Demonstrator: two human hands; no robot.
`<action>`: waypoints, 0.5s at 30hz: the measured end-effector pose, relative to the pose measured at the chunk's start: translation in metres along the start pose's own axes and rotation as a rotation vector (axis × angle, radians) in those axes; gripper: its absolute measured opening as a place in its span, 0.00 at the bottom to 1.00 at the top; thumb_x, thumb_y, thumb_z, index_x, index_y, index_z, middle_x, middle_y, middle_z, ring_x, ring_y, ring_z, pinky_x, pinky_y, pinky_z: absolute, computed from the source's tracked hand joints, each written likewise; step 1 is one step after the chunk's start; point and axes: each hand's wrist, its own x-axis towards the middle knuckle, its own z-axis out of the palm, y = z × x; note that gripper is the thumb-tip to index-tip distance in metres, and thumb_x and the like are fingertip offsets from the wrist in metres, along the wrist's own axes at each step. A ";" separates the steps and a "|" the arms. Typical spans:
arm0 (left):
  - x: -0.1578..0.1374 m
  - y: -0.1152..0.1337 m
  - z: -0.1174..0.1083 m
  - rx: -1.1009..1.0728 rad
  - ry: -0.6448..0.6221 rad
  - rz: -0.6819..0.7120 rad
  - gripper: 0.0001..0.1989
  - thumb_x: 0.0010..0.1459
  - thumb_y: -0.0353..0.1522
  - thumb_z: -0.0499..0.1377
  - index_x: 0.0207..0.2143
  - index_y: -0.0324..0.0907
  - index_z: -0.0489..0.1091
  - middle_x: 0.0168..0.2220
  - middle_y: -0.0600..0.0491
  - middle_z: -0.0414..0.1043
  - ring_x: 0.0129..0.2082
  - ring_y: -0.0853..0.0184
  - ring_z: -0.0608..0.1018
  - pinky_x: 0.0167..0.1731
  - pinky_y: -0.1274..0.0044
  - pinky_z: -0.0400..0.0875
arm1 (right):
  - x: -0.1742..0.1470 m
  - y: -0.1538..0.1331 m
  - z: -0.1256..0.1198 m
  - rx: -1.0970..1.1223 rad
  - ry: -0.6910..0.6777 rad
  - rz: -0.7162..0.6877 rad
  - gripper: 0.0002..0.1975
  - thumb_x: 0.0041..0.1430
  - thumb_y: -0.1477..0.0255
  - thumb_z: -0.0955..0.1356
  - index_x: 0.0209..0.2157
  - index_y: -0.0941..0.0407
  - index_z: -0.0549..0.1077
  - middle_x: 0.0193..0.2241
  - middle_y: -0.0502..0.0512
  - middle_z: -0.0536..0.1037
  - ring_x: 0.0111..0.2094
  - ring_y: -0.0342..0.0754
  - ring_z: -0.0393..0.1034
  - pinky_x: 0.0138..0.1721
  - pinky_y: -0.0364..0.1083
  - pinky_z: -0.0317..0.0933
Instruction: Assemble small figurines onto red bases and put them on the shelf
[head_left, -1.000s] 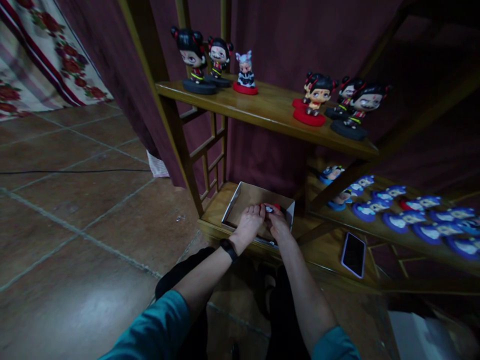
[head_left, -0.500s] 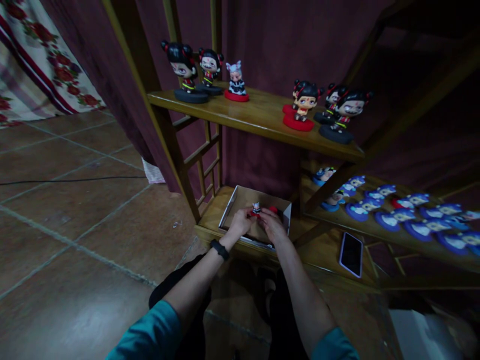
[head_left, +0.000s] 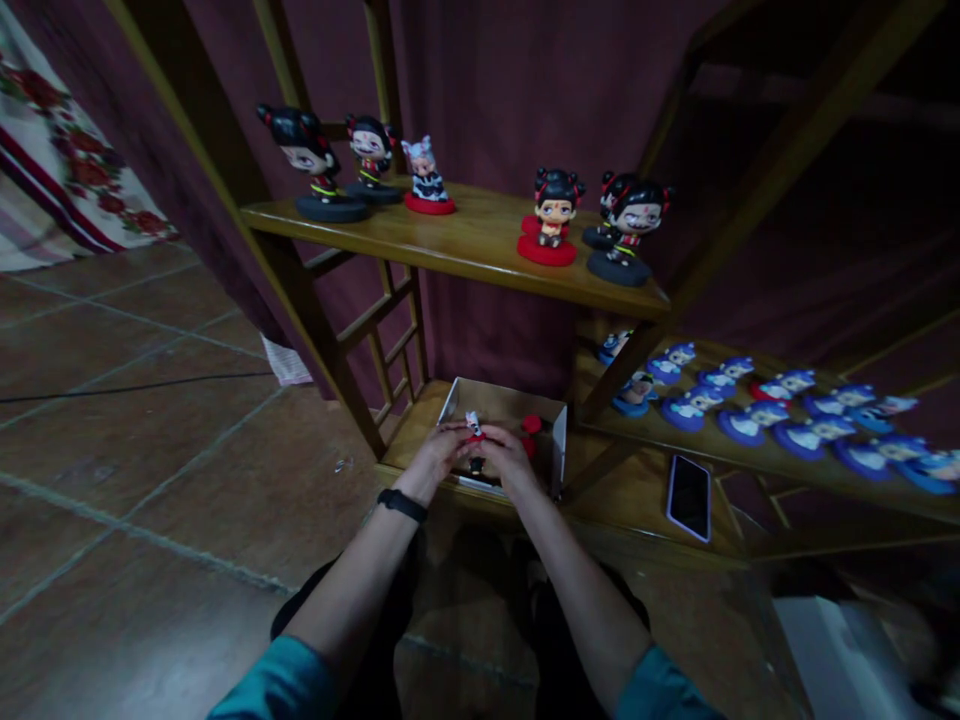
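Between both hands I hold a small white-haired figurine (head_left: 472, 423) with a red base, above an open cardboard box (head_left: 560, 440). My left hand (head_left: 441, 450) grips it from the left, with a black band on that wrist. My right hand (head_left: 506, 455) closes on its base from the other side. Inside the box, right of my hands, lie red pieces (head_left: 531, 432). A small dark item (head_left: 476, 465) shows beneath my fingers; its kind is unclear.
The upper shelf (head_left: 465, 235) carries several figurines, among them a white-haired one (head_left: 428, 180) on a red base. To the right, a lower shelf holds several blue-and-white figurines (head_left: 754, 418). A phone (head_left: 689, 497) lies below them. A wooden post (head_left: 330, 365) rises left of the box.
My hands, with the figurine between them, have shifted left over the box. More of the red pieces and a dark item now show. The camera view has turned slightly.
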 end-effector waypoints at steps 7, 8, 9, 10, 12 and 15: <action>-0.005 0.006 -0.005 -0.085 0.074 -0.034 0.07 0.45 0.18 0.59 0.24 0.35 0.69 0.22 0.51 0.73 0.24 0.71 0.77 0.29 0.81 0.74 | 0.002 0.016 0.010 -0.170 0.058 -0.115 0.17 0.44 0.74 0.66 0.40 0.54 0.71 0.32 0.50 0.76 0.31 0.45 0.69 0.32 0.44 0.64; -0.006 0.006 -0.005 -0.096 0.082 -0.045 0.07 0.45 0.18 0.60 0.24 0.35 0.68 0.22 0.52 0.73 0.24 0.71 0.77 0.29 0.80 0.74 | 0.004 0.017 0.010 -0.177 0.060 -0.123 0.17 0.44 0.74 0.65 0.40 0.54 0.71 0.32 0.50 0.76 0.31 0.45 0.69 0.31 0.44 0.64; -0.006 0.006 -0.005 -0.105 0.085 -0.055 0.07 0.45 0.17 0.60 0.24 0.35 0.68 0.22 0.52 0.73 0.24 0.71 0.77 0.30 0.80 0.74 | 0.005 0.018 0.010 -0.178 0.063 -0.124 0.17 0.44 0.73 0.65 0.40 0.54 0.71 0.32 0.51 0.75 0.31 0.45 0.69 0.31 0.44 0.64; -0.007 0.006 -0.005 -0.113 0.081 -0.063 0.07 0.45 0.17 0.60 0.24 0.35 0.68 0.23 0.52 0.73 0.25 0.71 0.77 0.30 0.80 0.74 | 0.006 0.019 0.010 -0.175 0.070 -0.124 0.17 0.44 0.73 0.66 0.39 0.54 0.71 0.32 0.51 0.75 0.30 0.45 0.68 0.30 0.44 0.64; -0.007 0.005 -0.007 -0.123 0.067 -0.075 0.07 0.46 0.17 0.60 0.25 0.35 0.69 0.24 0.51 0.74 0.25 0.71 0.77 0.31 0.81 0.74 | 0.007 0.020 0.009 -0.157 0.085 -0.120 0.16 0.43 0.72 0.66 0.39 0.54 0.72 0.32 0.51 0.75 0.31 0.45 0.68 0.31 0.44 0.64; -0.007 0.004 -0.010 -0.136 0.034 -0.124 0.06 0.49 0.18 0.58 0.26 0.34 0.70 0.24 0.50 0.74 0.25 0.71 0.77 0.30 0.81 0.74 | 0.006 0.017 0.009 -0.124 0.095 -0.111 0.17 0.41 0.71 0.68 0.38 0.53 0.72 0.32 0.50 0.76 0.32 0.45 0.69 0.35 0.44 0.64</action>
